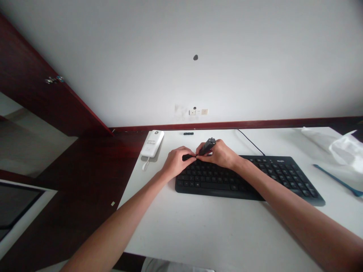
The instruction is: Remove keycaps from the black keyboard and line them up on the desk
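Observation:
A black keyboard [215, 186] lies on the white table [215, 230], its right end angled toward me. Both my hands meet over its upper left keys. My left hand [179, 161] is closed in a pinch, thumb and fingertips together; whatever lies between them is too small to make out. Wrapped round a stubby dark grey tool [209, 146], my right hand [222, 153] has its thumb and fingertips close to the left ones. The tool tilts up to the right, and its lower end is hidden by fingers.
Behind the hands lies a short row of small black pieces [188, 133]. A white power bank [153, 143] with a strap is at the table's left edge. On the right are a thin blue strip [337, 179] and a white plastic bag [347, 149]. The keyboard cable [251, 141] runs backward.

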`<state>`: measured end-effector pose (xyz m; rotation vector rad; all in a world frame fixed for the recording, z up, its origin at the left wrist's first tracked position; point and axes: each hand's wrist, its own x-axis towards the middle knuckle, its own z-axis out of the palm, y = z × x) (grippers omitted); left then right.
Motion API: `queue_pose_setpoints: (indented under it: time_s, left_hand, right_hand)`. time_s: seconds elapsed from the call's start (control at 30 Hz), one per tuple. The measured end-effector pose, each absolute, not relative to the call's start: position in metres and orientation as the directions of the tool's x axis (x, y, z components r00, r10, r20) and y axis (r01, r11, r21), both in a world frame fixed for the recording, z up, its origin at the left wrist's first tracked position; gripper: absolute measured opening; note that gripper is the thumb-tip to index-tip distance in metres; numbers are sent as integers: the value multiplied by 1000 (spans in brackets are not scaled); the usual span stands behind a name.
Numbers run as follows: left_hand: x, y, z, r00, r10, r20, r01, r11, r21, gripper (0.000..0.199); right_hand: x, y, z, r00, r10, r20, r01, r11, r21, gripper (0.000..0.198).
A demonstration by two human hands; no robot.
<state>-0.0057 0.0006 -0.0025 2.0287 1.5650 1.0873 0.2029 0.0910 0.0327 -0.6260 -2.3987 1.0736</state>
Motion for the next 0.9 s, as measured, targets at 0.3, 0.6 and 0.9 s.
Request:
queue_pose_setpoints:
  time_s: [0.3,0.6,0.9]
  left_hand:
    - [-5,0,-2,102,927,361,648,-337,683,6]
    - [-4,0,0,90,931,353,663,-321,676,3]
    - [-4,0,-2,82,925,371,664,-328,672,4]
  right_hand:
    - [207,104,23,-688,686,236,349,598,-722,22]
    - [205,100,32,-794,588,153,234,528,-817,24]
    - [209,95,38,-834,531,148,199,540,-818,15]
